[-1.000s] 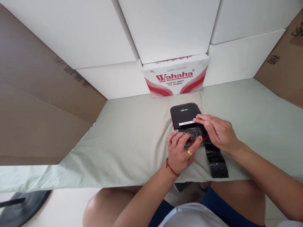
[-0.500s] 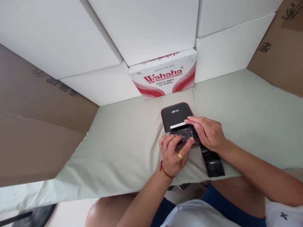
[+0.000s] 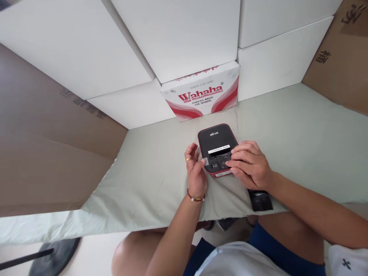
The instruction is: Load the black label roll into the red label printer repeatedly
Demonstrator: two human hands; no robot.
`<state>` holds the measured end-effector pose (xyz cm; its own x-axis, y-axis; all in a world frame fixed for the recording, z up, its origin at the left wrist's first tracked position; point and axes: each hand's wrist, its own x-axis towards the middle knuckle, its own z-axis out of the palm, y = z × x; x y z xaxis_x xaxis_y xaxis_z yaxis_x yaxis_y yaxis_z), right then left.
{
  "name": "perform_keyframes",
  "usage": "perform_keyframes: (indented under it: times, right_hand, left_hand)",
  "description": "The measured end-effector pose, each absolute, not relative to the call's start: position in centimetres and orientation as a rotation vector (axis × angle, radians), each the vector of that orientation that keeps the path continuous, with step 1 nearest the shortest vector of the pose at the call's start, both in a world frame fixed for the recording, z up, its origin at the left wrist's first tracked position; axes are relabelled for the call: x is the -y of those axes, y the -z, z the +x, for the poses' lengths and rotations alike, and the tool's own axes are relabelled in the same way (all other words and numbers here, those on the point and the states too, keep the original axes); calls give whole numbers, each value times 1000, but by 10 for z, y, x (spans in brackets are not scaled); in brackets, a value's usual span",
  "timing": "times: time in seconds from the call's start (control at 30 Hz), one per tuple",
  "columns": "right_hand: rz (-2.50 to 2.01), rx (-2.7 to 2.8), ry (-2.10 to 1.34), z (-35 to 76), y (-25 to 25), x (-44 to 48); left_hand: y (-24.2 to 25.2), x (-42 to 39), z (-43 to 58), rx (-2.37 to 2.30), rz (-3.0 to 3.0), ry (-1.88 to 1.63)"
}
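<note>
A black device with a red edge (image 3: pixel 216 138), looking like a small label printer, lies on the cloth-covered table. Across its top runs a white strip of print (image 3: pixel 219 149), above a shiny dark recessed panel. At the printer's left edge is my left hand (image 3: pixel 196 172), its thumb touching a small greyish translucent tab (image 3: pixel 206 161) and its fingers raised apart from the thumb. My right hand (image 3: pixel 251 165) reaches over the right side, fingers stretched with the tips on the panel. Partly under the right wrist lies a shiny black strip (image 3: pixel 261 201).
Behind the printer stands a white and red Wahaha box (image 3: pixel 204 96) against stacked white boxes (image 3: pixel 198 34). Brown cartons flank the table at left (image 3: pixel 51 134) and right (image 3: pixel 336 61). A pale green cloth (image 3: pixel 149 176) covers the tabletop. A black round base (image 3: pixel 54 257) stands on the floor.
My left hand has moved off the panel to the printer's left edge, turning so its fingers lift. The fingers of my right hand have come down onto the panel's right part.
</note>
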<state>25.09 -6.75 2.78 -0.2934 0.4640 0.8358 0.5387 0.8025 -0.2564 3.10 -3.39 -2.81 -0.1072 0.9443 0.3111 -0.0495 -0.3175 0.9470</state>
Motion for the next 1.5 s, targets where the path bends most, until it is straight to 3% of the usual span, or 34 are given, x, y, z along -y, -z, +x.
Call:
perform_keyframes:
  times: [0.53, 0.77, 0.9, 1.1, 1.37, 1.5]
  right_hand:
    - [-666, 2012, 3, 257, -43, 67]
    - [-1267, 2268, -397, 246, -107, 22]
    - [-1582, 2579, -284, 218, -109, -12]
    - [-1790, 2590, -191, 191, -93, -31]
    - [-1757, 2501, -174, 218, -138, 19]
    - [-1641, 2314, -465, 279, -160, 60]
  left_hand:
    - [33, 24, 31, -904, 1232, -1375]
    - [44, 23, 42, -889, 1175, -1481]
    - [47, 21, 42, -866, 1163, -1473]
    - [46, 19, 43, -903, 1184, -1485]
    - [38, 22, 46, -861, 1131, -1514]
    - [34, 24, 48, -804, 1030, -1522]
